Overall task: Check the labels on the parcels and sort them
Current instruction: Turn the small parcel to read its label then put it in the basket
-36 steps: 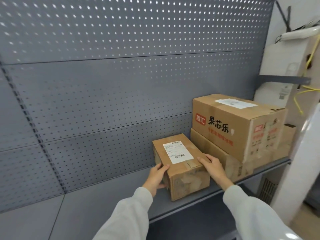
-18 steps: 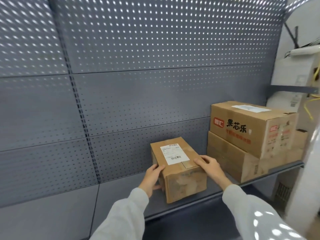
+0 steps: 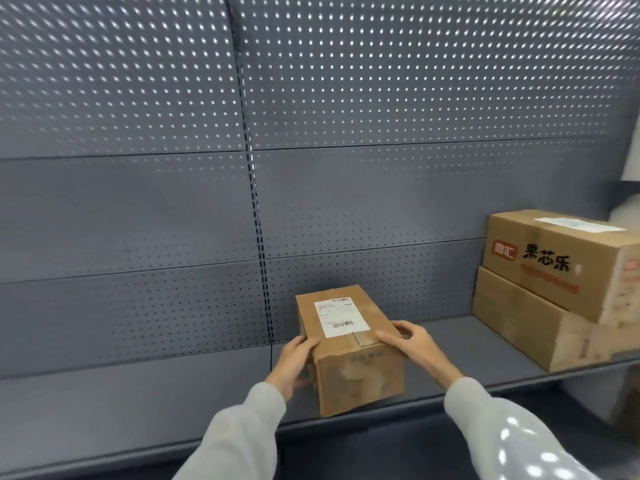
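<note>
A small brown cardboard parcel (image 3: 360,372) with a white barcode label (image 3: 340,318) on top sits on the grey shelf (image 3: 138,403). My left hand (image 3: 294,362) presses its left side. My right hand (image 3: 419,348) grips its right top edge. At the right, a larger printed carton (image 3: 561,258) with a white label on its lid is stacked on a plain carton (image 3: 533,320).
A grey perforated back panel (image 3: 346,133) rises behind the shelf, split by a slotted upright (image 3: 258,220). A wide gap of shelf lies between the small parcel and the stacked cartons. A pale wall shows at the far right edge.
The small parcel has slid left along the shelf with both hands on it, away from the stacked cartons it stood against. The view has panned left.
</note>
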Demonstrator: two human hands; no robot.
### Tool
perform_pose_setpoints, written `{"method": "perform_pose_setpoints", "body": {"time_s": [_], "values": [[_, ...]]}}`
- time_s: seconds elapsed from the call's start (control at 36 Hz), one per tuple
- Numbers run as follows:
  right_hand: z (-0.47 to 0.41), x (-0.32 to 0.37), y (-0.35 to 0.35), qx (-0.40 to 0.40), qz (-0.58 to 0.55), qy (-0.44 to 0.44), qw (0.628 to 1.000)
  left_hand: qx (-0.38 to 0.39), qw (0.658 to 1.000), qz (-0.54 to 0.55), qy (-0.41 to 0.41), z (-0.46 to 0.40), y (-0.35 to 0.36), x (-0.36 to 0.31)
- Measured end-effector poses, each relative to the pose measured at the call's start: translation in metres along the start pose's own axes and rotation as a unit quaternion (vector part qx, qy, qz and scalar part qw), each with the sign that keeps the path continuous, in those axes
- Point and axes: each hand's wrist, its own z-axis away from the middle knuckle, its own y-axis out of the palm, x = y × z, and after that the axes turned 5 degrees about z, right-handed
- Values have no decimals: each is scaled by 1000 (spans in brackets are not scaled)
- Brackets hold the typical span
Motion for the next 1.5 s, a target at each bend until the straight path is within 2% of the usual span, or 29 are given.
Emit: {"method": "perform_pose_setpoints", "body": {"time_s": [0.25,0.81,0.97,1.06,1.14,1.31,1.39,1.5], "values": [[4,10,44,31,8,-14,999,-31,999,-36,10,1,-47,7],[-34,-4,100,68,15,3,998,-56,998,-15,27,-27,-72,23],[-44,-6,102,71,21,-8,997,-110,993,-10,30,-44,-77,23],[-55,-2,101,59,8,-27,998,-121,991,-44,43,-55,-78,19],[-69,8,104,61,39,-50,996,-122,979,-143,79,-63,-77,14],[-104,18,116,148,149,-46,977,-86,949,-286,97,-85,-68,3],[-119,15,120,173,171,-28,970,-75,948,-303,65,-103,-71,10],[-129,4,123,199,126,-8,972,-86,957,-268,65,-105,-70,14]]}}
